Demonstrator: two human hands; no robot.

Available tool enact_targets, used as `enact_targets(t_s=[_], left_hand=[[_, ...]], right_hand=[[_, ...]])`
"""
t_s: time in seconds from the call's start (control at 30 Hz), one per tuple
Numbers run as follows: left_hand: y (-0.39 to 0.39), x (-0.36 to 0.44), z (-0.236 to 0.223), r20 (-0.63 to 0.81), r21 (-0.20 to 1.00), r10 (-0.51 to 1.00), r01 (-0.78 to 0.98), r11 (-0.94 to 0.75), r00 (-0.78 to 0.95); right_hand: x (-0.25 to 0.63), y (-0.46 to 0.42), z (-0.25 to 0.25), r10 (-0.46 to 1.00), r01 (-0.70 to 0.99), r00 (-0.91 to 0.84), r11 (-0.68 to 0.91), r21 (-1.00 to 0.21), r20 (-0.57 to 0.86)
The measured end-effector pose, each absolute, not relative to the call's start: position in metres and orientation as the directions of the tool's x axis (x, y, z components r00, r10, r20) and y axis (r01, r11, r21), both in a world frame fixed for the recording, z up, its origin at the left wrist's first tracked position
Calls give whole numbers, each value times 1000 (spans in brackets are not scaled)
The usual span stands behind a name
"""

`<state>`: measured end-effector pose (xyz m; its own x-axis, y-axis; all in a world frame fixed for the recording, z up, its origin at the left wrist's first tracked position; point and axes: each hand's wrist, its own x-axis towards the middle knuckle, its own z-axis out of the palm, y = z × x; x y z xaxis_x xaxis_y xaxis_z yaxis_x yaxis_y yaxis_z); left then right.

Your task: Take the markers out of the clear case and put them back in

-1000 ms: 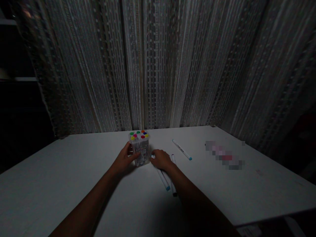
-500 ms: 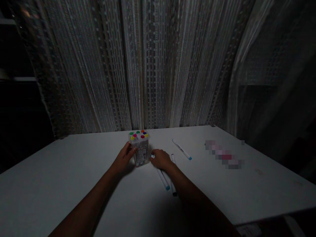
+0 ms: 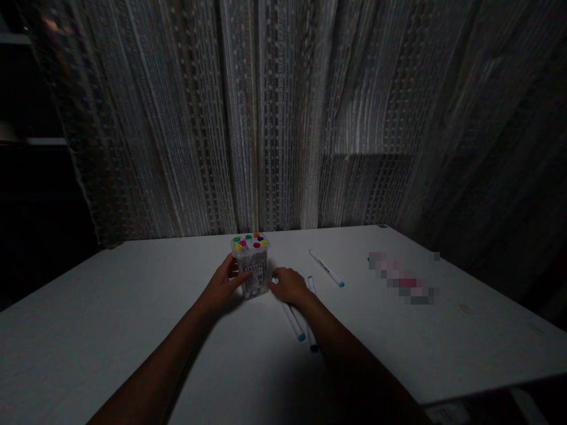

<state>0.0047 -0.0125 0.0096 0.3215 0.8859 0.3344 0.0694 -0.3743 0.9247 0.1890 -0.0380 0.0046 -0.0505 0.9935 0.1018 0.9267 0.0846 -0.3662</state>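
Plainly, left hand (image 3: 222, 282) has grip part-closed on marker box (image 3: 255, 267); right hand (image 3: 289, 285) curls beside, grip unclear

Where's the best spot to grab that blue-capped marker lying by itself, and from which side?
Probably the blue-capped marker is best pinched mid-barrel, from above, with thumb and fingers across its long sides. It is slim and straight, lies flat on the white table, and nothing touches it, so both sides look open. Coming from the near side seems simplest for the right hand.
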Motion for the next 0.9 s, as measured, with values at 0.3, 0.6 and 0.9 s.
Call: enact_targets(t_s=[0.3, 0.6, 0.9], left_hand=[[-16, 6, 12, 322, 923, 890, 101, -371, 322], [-13, 8, 8, 358, 918, 880, 55, -393, 311], [-16, 9, 12, 386, 913, 876, 18, -408, 290]], right_hand=[[190, -36, 1, 994, 919, -48, 81, -385, 94], [190, -35, -1, 991, 928, -63, 102, -359, 118], [191, -40, 3, 990, 929, -93, 126, -347, 110]])
